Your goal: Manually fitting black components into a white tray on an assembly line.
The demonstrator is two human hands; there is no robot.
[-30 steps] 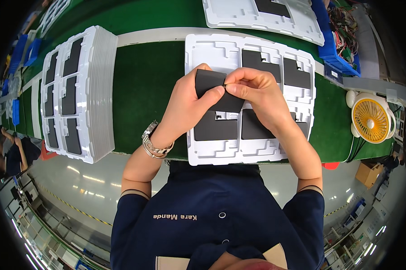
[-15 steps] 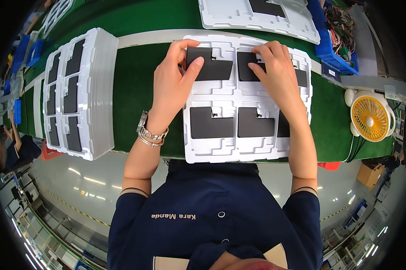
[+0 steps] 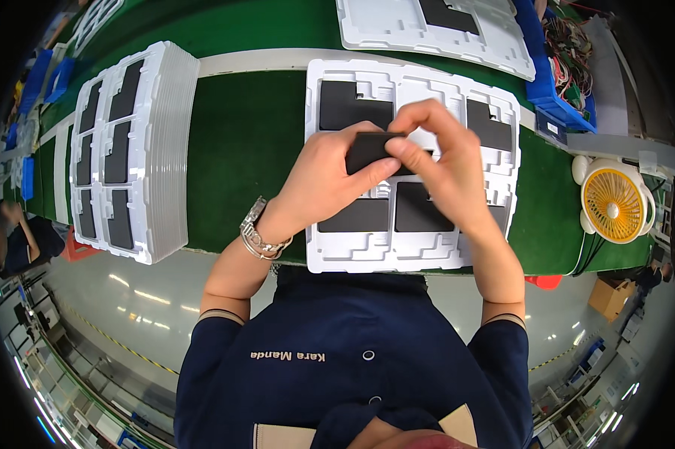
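Note:
A flat black L-shaped piece (image 3: 366,156) is held up over the middle of a white moulded tray (image 3: 352,258). My left hand (image 3: 315,176) grips its left part between thumb and fingers. The thumb and fingertips of my right hand (image 3: 450,165) close on its upper right edge; that hand is slightly blurred. Similar black pieces lie in the tray's pockets: one at the top left (image 3: 345,105), one at the top right (image 3: 489,123) and several along the near row (image 3: 423,207), partly covered by my hands. The top middle pocket shows bare white plastic.
To the left stands a tall stack of white trays (image 3: 174,150) with black pieces on top. Another tray (image 3: 382,30) lies at the back. On the right are a blue bin of wires (image 3: 566,60) and a yellow-and-white fan (image 3: 613,200). Green matting (image 3: 240,165) covers the bench.
The top middle piece has been lifted out and brought toward me, now between both hands. My left hand has let go of the top left piece, which lies in its pocket, and moved right.

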